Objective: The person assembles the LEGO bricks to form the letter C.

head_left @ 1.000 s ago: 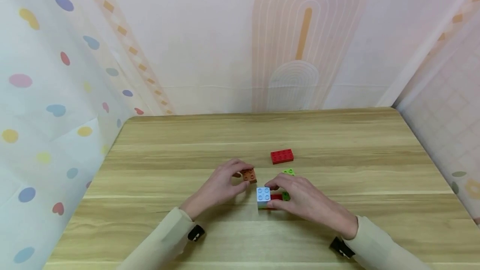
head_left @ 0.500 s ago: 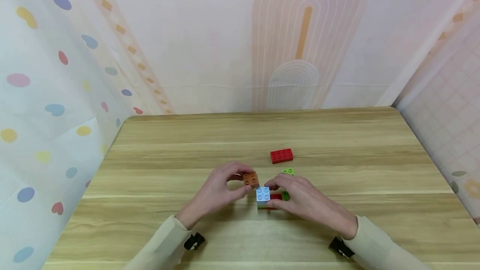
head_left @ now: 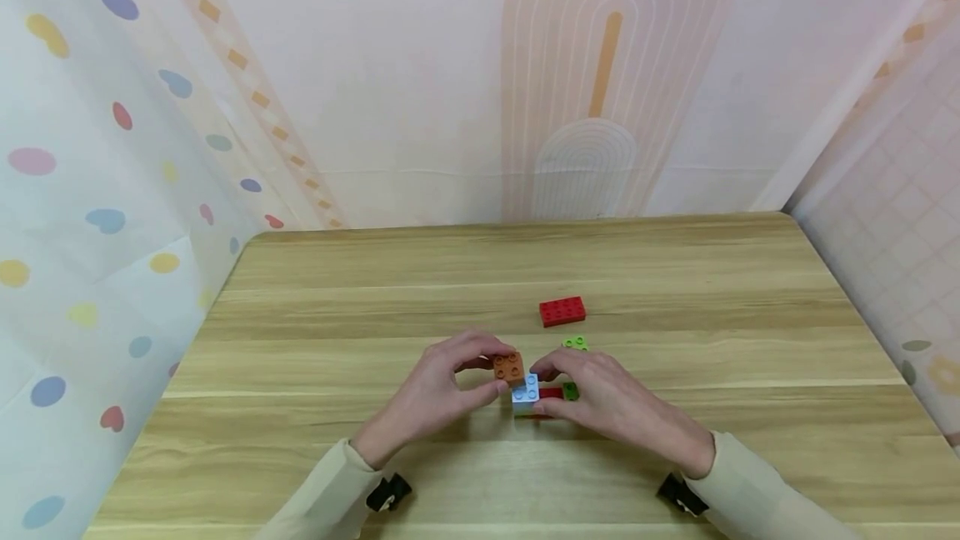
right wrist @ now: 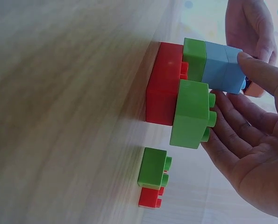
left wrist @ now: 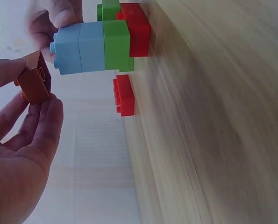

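Between thumb and fingertips, my left hand [head_left: 435, 390] pinches a brown two-by-two toy brick [head_left: 508, 368]. It hangs slightly tilted close over a stack, with a gap to the top studs in the left wrist view. Two light blue bricks [left wrist: 80, 49] top that stack, on a green brick [left wrist: 116, 44] at one end of a red base brick [right wrist: 164, 84]. On the base's other end sits a second green brick [right wrist: 190, 114]. My right hand [head_left: 615, 398] holds the stack, thumb and fingers on opposite sides of the upper blue brick.
A loose red brick [head_left: 562, 312] lies farther back on the wooden table [head_left: 337, 290]. Just behind my right hand, a loose green brick [head_left: 576, 343] is partly covered by the fingers. Patterned cloth [head_left: 420, 90] hangs behind the table.
My left hand has lifted the brown brick from the table and moved it right, over the blue top of the stack. My right hand keeps its hold.
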A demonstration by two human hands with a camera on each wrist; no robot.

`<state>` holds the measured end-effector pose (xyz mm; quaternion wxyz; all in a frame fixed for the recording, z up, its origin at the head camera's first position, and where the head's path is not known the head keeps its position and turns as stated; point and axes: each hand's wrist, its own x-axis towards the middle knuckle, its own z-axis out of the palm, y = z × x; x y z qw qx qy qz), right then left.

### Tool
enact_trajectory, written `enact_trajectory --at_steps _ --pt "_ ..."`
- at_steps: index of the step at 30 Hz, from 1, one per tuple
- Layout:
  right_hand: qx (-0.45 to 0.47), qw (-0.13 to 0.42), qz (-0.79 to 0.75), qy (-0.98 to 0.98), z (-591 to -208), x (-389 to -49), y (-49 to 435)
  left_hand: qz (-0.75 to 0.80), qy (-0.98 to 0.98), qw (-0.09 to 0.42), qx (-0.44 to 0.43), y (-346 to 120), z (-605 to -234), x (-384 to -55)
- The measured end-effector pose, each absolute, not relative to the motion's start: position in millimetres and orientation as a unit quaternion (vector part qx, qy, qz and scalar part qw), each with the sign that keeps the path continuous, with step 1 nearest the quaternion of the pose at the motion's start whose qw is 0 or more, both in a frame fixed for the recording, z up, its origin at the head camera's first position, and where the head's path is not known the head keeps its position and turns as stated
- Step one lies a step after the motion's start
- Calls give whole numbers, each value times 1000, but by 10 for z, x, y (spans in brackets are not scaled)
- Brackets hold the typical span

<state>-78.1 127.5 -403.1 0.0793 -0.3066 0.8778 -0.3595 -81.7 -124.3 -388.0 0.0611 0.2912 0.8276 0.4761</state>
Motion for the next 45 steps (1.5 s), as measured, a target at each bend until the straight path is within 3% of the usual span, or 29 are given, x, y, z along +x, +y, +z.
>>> enact_trajectory --at_steps 45 --pt "-324 55 -343 880 -4053 -780 1310 394 844 33 364 -1117 -3932 -810"
